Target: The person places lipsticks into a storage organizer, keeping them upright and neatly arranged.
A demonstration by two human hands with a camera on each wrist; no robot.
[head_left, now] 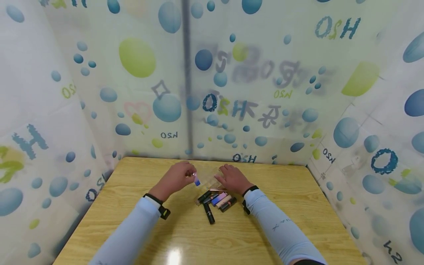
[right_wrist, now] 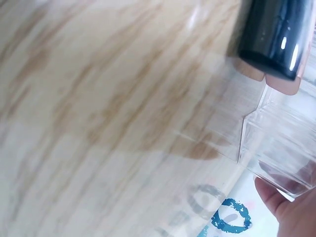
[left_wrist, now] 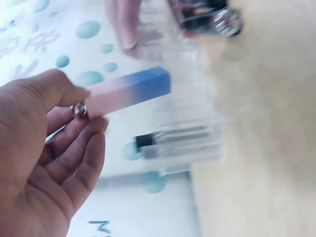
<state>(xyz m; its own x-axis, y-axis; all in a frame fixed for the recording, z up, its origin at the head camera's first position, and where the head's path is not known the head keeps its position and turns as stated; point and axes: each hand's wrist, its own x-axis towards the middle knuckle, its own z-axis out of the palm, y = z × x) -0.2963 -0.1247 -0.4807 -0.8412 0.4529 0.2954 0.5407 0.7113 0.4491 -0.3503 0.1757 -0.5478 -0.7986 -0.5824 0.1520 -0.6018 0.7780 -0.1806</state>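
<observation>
My two hands work near the far edge of a wood-grained table (head_left: pixel 265 228), with a small pile of lipstick tubes (head_left: pixel 218 199) between and below them. Taking that pile as the clock's centre, my left hand (head_left: pixel 177 179) is at ten o'clock and my right hand (head_left: pixel 233 179) at about one.

My left thumb and fingers are closed in a pinch on one end of a square lipstick tube (left_wrist: pixel 128 91), pink fading to blue, with a bit of silver showing at the pinch. My remaining left fingers curl loosely beneath. The tube is off the table, between ten and eleven o'clock of the pile; in the left wrist view its blue end points between two and three o'clock.

A clear plastic organizer (right_wrist: pixel 276 136) stands just beyond the pile, towards twelve o'clock. My right thumb and fingers are bent about its right-hand end, gripping the edge, with some fingers visible through the plastic.

The pile mixes black, pale pink and pink-to-blue tubes, lying on their sides. One black tube (head_left: pixel 209 213) lies at seven o'clock, nearest me.

I wear light blue sleeves (head_left: pixel 132 228) and black wristbands. Pale sheeting (head_left: pixel 215 147) with blue and green bubbles and reversed "H2O" lettering surrounds the table.
</observation>
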